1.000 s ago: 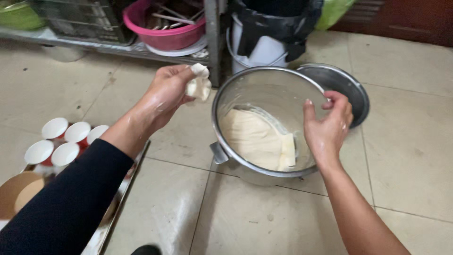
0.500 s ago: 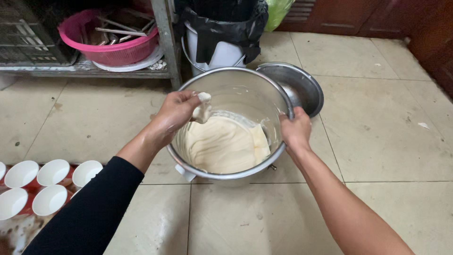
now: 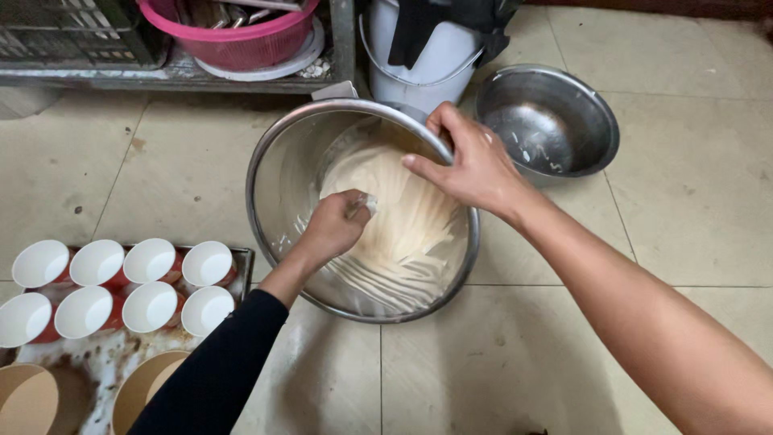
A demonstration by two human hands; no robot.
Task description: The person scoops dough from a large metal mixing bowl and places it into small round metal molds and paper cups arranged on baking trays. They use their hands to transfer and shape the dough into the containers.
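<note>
Head view shows, closest to the person, a tray (image 3: pixel 241 266) at the lower left with white paper cups (image 3: pixel 149 306) in rows and some brown cups (image 3: pixel 28 399) at its near end. Next comes the big steel bowl (image 3: pixel 266 173) on the floor tiles, tipped up on its side, with pale batter (image 3: pixel 403 234) smeared over the inside in long streaks. The left hand (image 3: pixel 334 225) is down inside the bowl, its fingers curled shut on something small and whitish that I cannot make out. The right hand (image 3: pixel 471 165) is clamped on the bowl's far rim and holds it tilted. I think the rim could slip if the fingers are wet, and then the bowl could drop flat or roll. Batter could also spill onto the tiles if the bowl tips too far. Farther off sits an empty smaller steel bowl (image 3: pixel 592 117), a white bucket (image 3: pixel 419 60), and a pink basket (image 3: pixel 233 40) on a low shelf.
</note>
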